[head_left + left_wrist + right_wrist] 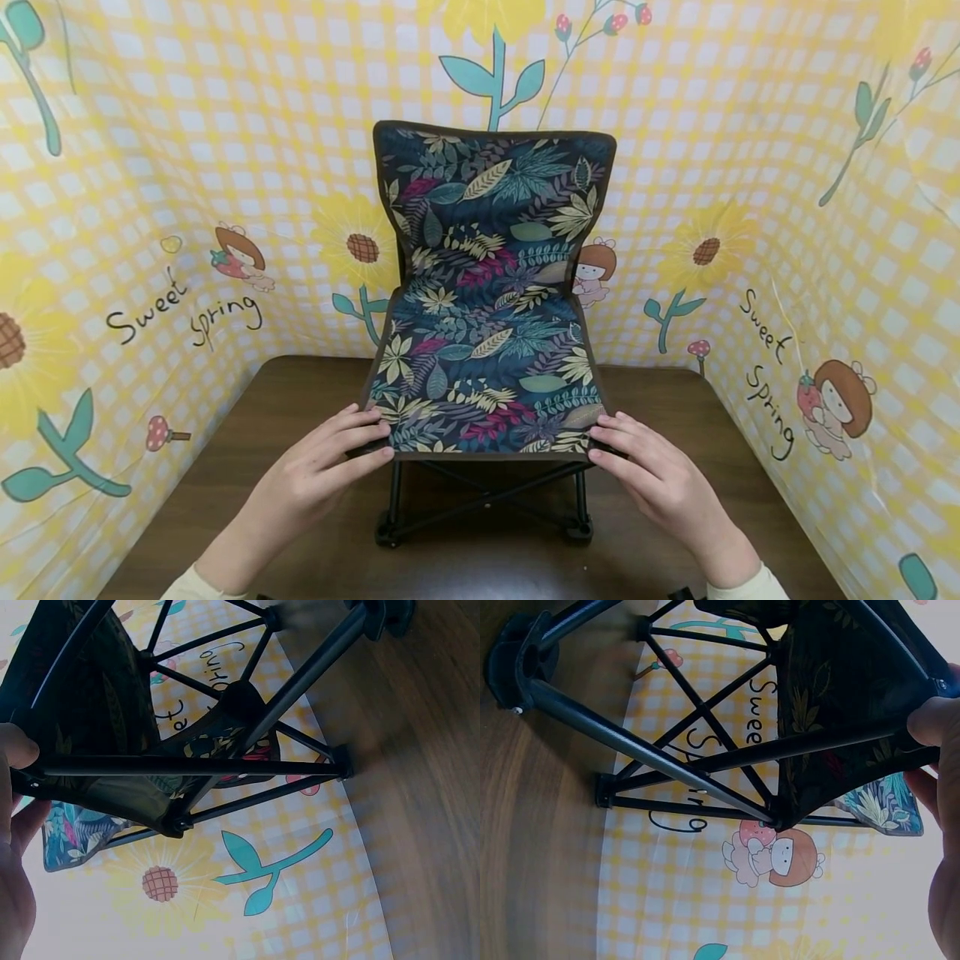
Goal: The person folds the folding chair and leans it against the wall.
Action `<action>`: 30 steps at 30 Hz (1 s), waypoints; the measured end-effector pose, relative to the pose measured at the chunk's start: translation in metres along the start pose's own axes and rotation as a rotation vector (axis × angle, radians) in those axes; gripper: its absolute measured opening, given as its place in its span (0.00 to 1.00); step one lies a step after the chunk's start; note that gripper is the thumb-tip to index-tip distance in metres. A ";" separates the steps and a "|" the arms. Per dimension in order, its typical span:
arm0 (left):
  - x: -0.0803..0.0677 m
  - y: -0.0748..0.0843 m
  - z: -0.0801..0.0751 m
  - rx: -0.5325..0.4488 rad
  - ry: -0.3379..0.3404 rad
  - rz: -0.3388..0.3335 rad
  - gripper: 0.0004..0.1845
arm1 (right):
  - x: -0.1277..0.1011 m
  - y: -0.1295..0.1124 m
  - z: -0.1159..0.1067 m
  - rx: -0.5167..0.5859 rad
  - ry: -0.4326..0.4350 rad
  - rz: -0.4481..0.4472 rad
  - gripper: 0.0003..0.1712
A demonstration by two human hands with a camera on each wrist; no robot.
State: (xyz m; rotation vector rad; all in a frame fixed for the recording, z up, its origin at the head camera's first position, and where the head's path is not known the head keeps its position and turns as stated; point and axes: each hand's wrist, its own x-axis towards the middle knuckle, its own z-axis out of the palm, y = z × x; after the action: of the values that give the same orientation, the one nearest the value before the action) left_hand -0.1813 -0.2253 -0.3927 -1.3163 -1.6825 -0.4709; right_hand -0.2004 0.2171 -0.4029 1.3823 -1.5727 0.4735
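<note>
A small folding chair (487,333) with dark leaf-print fabric stands upright on a brown wooden table (247,450), its back towards the far wall. My left hand (367,437) grips the seat's front left corner, fingers on top. In the left wrist view its thumb (16,746) presses the end of the black frame bar (195,765) under the seat. My right hand (611,437) grips the front right corner the same way. In the right wrist view its fingertip (934,720) sits on the frame bar (705,776) there. The black crossed legs (483,496) are spread, feet on the table.
A yellow checked backdrop (150,208) with flowers and "Sweet Spring" lettering walls the table at the back and both sides. Bare tabletop lies left and right of the chair. A rubber foot (514,656) rests on the wood.
</note>
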 end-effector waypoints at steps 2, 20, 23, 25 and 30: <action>0.000 0.000 0.000 0.007 0.003 0.001 0.15 | 0.000 0.000 -0.001 -0.004 -0.006 0.002 0.13; 0.004 0.000 -0.001 0.023 -0.004 0.018 0.16 | 0.002 0.000 -0.002 -0.011 -0.025 0.015 0.14; 0.005 0.000 -0.001 0.027 -0.006 0.019 0.16 | 0.003 0.000 -0.001 -0.014 -0.026 0.015 0.14; 0.005 0.000 -0.001 0.029 -0.007 0.018 0.16 | 0.003 0.000 -0.001 -0.012 -0.026 0.013 0.14; 0.005 0.001 -0.001 0.045 -0.017 0.013 0.16 | 0.004 0.000 -0.001 -0.012 -0.030 0.010 0.14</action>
State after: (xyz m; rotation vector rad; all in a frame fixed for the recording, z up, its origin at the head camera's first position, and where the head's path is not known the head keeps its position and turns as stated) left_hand -0.1804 -0.2230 -0.3887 -1.3009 -1.6879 -0.4128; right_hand -0.1993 0.2155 -0.3990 1.3792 -1.6049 0.4498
